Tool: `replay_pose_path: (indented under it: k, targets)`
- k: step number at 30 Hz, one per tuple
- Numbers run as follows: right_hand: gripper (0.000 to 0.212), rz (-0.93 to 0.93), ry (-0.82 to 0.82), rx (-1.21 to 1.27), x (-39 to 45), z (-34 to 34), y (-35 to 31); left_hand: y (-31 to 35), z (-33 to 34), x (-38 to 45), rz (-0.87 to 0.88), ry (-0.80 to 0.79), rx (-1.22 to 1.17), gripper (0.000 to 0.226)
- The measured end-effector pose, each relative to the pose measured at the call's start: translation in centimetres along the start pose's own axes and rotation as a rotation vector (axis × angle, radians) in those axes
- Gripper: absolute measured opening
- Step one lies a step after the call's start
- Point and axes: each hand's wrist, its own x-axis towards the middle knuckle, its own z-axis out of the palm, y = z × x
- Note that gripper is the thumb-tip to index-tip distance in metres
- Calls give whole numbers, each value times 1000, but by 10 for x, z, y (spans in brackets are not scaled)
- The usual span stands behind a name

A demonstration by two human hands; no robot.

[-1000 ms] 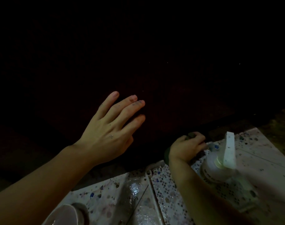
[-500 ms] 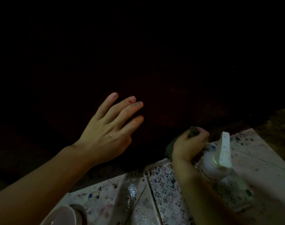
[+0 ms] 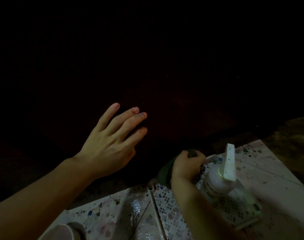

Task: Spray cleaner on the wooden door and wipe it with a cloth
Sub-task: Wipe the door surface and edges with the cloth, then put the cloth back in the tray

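Observation:
The wooden door point(image 3: 173, 80) fills the upper frame, very dark reddish brown. My left hand point(image 3: 111, 141) lies flat against it with straight, spread fingers. My right hand point(image 3: 186, 166) grips a dark green cloth point(image 3: 165, 172) low at the door's bottom edge; most of the cloth is hidden by the fingers. A white spray bottle point(image 3: 222, 177) with a pale trigger head stands on the floor just right of my right hand, untouched.
Speckled mosaic floor tiles point(image 3: 123, 213) run below the door. A patterned mat or tile point(image 3: 231, 210) lies under the bottle. A pale rounded object point(image 3: 61, 232) shows at the bottom left edge. Rough brown ground point(image 3: 290, 135) lies at the right.
My right hand with the cloth has shifted slightly left and nearer along the door's bottom edge. My left hand has stayed pressed on the door.

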Motion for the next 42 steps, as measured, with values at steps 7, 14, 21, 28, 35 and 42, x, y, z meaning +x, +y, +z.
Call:
replay_pose_path:
  k: [7,14,21,28,35,42]
  targets:
    - [4,-112,-225,314,-43,-12,-76,11,-17,30,71,-218,-116,90]
    - [19,-34,-455,365,-63,-28,-154,30,-35,80,-104,-96,-353,55]
    - [24,125,-871,178,-50,-71,-218,35,-78,116,-247,146,-777,35]
    - [26,154,-1099,-227,-44,-95,-205,40,-80,119,-286,-172,-659,62]
    - [10,-433,-917,-818,-26,-101,-145,29,-81,106,-82,-708,-569,77]
    - [23,-806,-1013,-1240,-31,-113,-67,42,-49,82,12,-729,-438,47]
